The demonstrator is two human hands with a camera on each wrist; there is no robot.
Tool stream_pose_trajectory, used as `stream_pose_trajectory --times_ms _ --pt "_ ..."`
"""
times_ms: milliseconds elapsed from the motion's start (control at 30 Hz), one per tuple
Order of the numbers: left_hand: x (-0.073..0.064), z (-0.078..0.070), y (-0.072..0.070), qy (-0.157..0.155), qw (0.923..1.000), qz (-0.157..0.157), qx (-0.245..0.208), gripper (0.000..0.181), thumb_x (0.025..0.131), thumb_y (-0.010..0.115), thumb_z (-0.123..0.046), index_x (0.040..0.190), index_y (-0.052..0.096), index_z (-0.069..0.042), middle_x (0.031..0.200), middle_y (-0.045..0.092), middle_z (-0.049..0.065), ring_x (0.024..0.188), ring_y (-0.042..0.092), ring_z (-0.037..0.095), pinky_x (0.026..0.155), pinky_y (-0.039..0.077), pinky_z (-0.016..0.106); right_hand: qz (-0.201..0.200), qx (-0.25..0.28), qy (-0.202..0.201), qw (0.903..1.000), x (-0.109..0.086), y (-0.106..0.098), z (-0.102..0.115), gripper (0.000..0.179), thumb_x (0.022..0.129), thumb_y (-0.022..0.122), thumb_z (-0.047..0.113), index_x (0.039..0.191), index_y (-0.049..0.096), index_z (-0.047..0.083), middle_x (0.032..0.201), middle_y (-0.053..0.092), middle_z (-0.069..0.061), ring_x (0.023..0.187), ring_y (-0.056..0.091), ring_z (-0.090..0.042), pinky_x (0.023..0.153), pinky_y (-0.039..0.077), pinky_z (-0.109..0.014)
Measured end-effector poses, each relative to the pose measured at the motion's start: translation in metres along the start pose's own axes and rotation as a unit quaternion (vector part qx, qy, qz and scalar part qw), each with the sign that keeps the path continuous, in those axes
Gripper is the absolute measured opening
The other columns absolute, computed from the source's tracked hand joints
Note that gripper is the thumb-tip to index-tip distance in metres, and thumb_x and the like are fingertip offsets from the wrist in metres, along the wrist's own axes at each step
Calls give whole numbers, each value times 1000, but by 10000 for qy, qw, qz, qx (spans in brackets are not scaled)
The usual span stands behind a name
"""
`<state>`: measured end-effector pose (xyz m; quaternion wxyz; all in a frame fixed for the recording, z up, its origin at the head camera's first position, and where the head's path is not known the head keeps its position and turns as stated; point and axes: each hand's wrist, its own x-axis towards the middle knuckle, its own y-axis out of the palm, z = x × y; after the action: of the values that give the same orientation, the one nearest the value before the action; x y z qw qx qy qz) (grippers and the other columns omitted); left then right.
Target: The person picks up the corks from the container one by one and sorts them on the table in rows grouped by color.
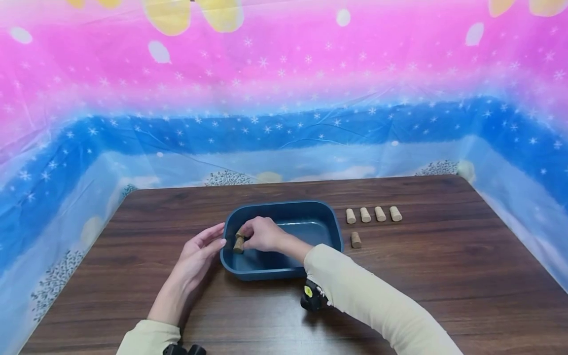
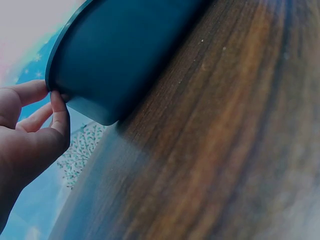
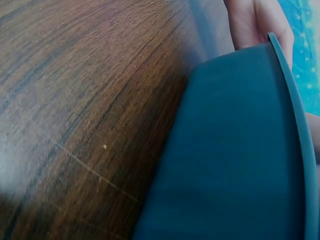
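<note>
A dark blue rectangular tub (image 1: 281, 273) stands on the wooden table. Its left rim is pinched by my left hand (image 1: 197, 256), with the thumb over the edge and fingers along the outside; the left wrist view shows the same hand (image 2: 35, 130) at the tub's corner. My right hand (image 1: 265, 235) reaches down into the tub's left end and pinches a cork stopper (image 1: 240, 233), mostly covered by its fingers. Right beside that one, a second cork (image 1: 238, 246) is in the tub. The right wrist view is mostly the tub's outer wall (image 3: 235, 150).
Right of the tub, several corks (image 1: 365, 215) form a row on the table (image 1: 443, 276). One more cork (image 1: 356, 240) stands in front of the row, near the tub's right side. A patterned pink and blue cloth (image 1: 284, 98) hangs behind and around the table.
</note>
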<state>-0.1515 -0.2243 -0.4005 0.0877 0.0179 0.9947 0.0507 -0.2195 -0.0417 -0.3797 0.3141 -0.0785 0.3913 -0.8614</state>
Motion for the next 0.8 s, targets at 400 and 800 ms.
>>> stream_pose_trajectory --times_ms 400,800 --pt "0 1 -1 20 10000 -8 4 54 98 56 -7 147 35 2 143 38 18 119 48 17 97 40 19 -210 -258 -54 9994 0 9 3 25 84 77 16 107 72 7 96 70 -2 86 60 -12 80 50 -25" --pt "1 1 -1 48 10000 -13 -48 53 98 55 -5 147 34 3 142 38 18 118 47 17 97 41 19 -143 -395 -233 9988 2 19 1 24 81 80 20 100 71 9 93 69 1 82 58 -9 75 48 -21"
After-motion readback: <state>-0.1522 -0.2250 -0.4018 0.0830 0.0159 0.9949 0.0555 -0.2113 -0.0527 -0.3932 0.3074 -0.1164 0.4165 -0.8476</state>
